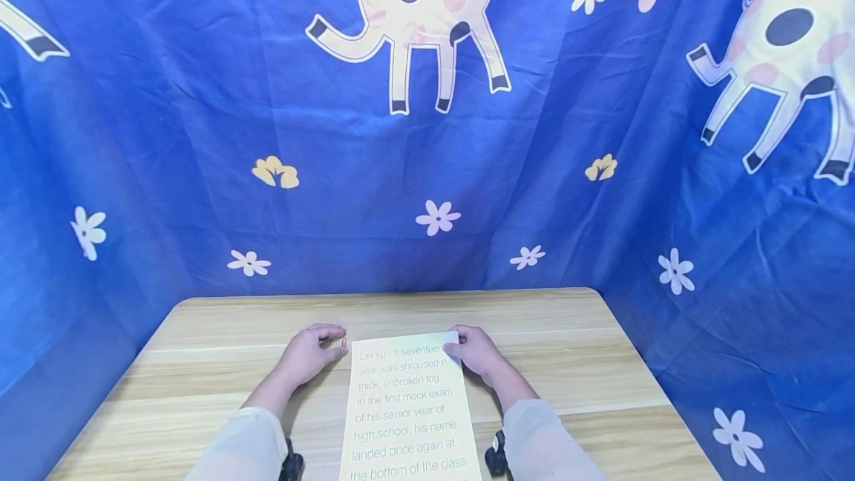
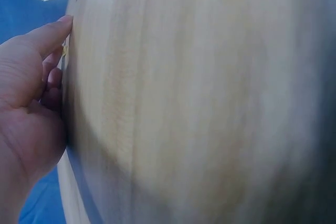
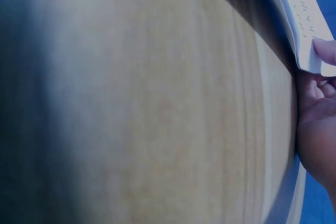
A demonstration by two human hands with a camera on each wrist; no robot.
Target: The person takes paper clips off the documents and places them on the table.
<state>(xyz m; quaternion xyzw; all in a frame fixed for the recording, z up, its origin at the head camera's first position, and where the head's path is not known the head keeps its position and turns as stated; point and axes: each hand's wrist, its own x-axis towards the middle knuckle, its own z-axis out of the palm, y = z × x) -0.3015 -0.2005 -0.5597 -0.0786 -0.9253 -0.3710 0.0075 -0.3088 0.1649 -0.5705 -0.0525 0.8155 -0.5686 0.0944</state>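
A stack of printed paper sheets with large text lies on the table, running out of the head view's bottom edge. My right hand pinches its far right corner, thumb on top and fingers beneath. In the right wrist view, the layered edges of the sheets show beside the thumb. Left of the stack, apart from it, my left hand holds a small, thin wire loop, a paper clip, between thumb and fingers. Only a yellowish bit of the clip shows in the left wrist view, behind the thumb.
The light wood-grain table has rounded far corners. A blue curtain printed with cows and flowers encloses the back and both sides. Dark wrist straps sit at both cuffs.
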